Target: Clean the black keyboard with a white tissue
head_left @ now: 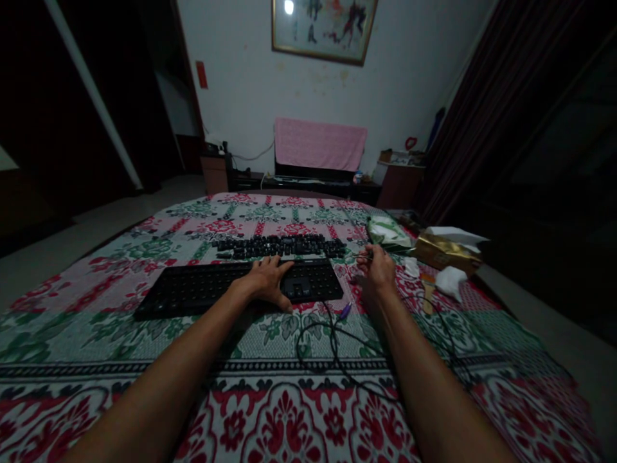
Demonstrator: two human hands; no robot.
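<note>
A black keyboard (183, 289) with its keycaps off lies on the patterned cloth, showing rows of bare key posts. Across its right half my left hand (263, 280) is spread, thumb at the near edge and fingers at the far edge, gripping it. My right hand (378, 267) is closed just off the keyboard's right end. Pinched in it is a thin metal tool (361, 256), its tip pointing left; its exact kind is too small to make out. Loose black keycaps (289, 245) are lined up in rows behind the keyboard.
A black cable (332, 337) with a purple plug (345, 312) coils in front. At right are a brush (428, 294), crumpled white tissue (451, 283), a gold tissue box (448, 252) and a green-white packet (387, 231). A pink cloth (321, 143) hangs beyond the table.
</note>
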